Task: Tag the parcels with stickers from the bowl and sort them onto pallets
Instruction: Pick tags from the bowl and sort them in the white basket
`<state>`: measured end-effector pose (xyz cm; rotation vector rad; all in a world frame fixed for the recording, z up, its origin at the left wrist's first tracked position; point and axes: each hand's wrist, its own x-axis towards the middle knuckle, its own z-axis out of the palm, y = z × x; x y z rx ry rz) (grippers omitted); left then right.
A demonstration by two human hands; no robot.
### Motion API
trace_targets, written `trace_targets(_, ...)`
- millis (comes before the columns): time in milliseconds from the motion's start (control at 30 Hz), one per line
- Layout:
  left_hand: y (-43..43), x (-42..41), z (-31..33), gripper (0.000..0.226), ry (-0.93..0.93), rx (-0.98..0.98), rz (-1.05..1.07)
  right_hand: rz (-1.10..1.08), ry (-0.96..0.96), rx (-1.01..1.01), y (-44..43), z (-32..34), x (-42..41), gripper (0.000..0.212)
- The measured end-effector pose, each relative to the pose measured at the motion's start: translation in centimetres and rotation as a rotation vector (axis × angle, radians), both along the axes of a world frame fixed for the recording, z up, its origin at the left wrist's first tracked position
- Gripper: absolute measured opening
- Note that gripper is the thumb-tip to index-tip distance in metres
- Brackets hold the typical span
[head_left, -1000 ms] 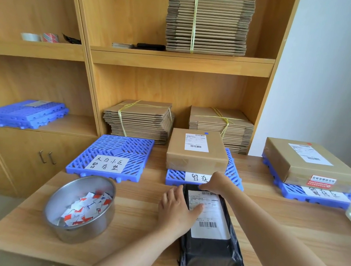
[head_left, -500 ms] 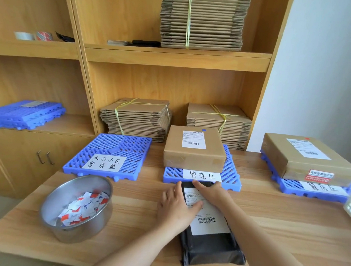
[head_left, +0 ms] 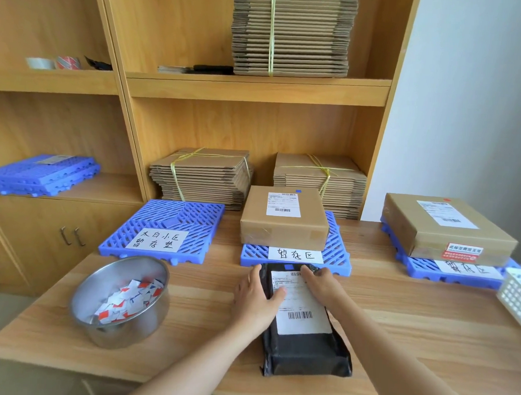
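Black mailer parcel point(head_left: 302, 347) lies flat on the table point(head_left: 427, 327), far end just before the middle blue pallet point(head_left: 337, 255). Left hand point(head_left: 255, 299) and right hand point(head_left: 321, 286) press on it, fingers extended, gripping nothing

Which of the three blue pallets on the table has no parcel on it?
The left pallet, behind the steel bowl; the middle pallet and right pallet are both loaded.
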<state>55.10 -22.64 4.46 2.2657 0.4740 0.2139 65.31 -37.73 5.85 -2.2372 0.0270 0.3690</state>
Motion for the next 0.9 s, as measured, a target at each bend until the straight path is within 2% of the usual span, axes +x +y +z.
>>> trace_targets(100, 0.0, -2.1, -0.3, 0.071, -0.048, -0.153, -0.046, 0.078, -0.136, 0.018, -3.1, -0.1, -3.2, 0.056)
trace_targets(167, -0.2, -3.6, -0.4, 0.066, -0.052, -0.175, -0.127, 0.181, -0.201, 0.082, -5.2, -0.5, -5.4, 0.059)
trace_targets(333, -0.6, -6.5, 0.6, 0.070, -0.056, 0.030, -0.314, 0.503, -0.358, -0.045, -8.2, -0.5, -9.1, 0.106)
trace_targets(433, -0.6, -7.8, 1.2, 0.087, 0.054, 0.160, -0.406, 0.591, -0.343, -0.190, -9.4, -0.1, -10.7, 0.107)
trace_targets(567, -1.3, -9.2, 1.6, 0.107, 0.207, 0.330, -0.424, 0.668, -0.353, -0.451, -9.9, -0.5, -11.8, 0.102)
trace_targets(667, -2.0, -9.6, 1.4, 0.107, 0.250, 0.412, -0.425, 0.641, -0.366, -0.386, -9.7, -1.3, -11.9, 0.094)
trace_targets(767, -2.6, -9.2, 1.0, 0.097, 0.168, 0.399, -0.395, 0.627, -0.370, -0.325, -9.3, -1.5, -12.0, 0.087)
trace_targets(900, -4.3, -8.5, 0.9, 0.089, 0.110, 0.504, -0.396, 0.612, -0.401, -0.260, -10.3, -2.1, -12.0, 0.081)
